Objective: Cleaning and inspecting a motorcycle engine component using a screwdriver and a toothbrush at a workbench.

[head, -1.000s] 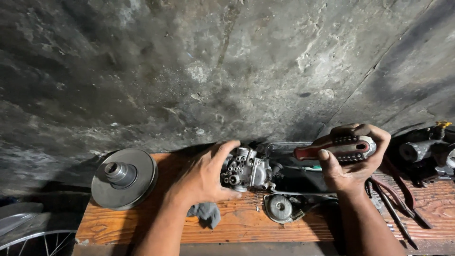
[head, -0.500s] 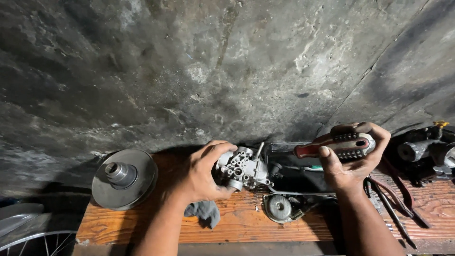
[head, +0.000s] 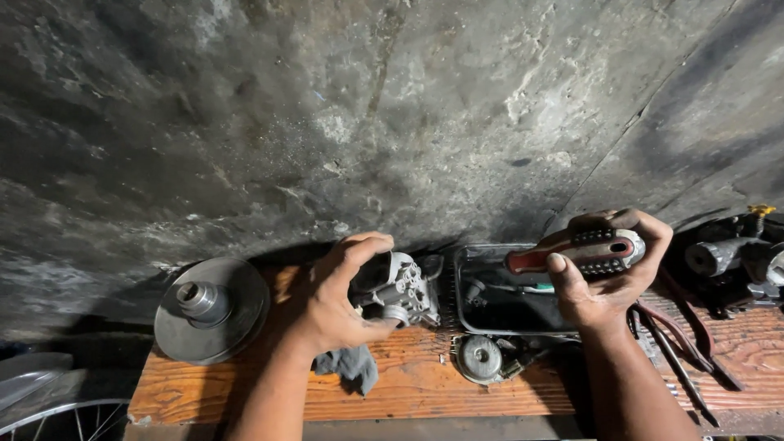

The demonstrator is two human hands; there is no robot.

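head view: left hand [head: 339, 306] grips grey metal engine part [head: 400, 290]; right hand [head: 608, 273], at 3 o'clock, clasps red-black tool handle [head: 576, 249] over wooden desk [head: 245, 392].

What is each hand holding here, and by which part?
The left hand grips the grey metal carburetor around its body. The right hand holds a screwdriver by its red-and-black handle.

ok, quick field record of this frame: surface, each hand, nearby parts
surface: wooden bench against a rough dark wall
left hand: left hand grips a grey cast-metal engine part
right hand: right hand holds a red-and-black tool handle over a dark metal tray
near left: round pulley disc, grey rag
near right: pliers, small round metal part
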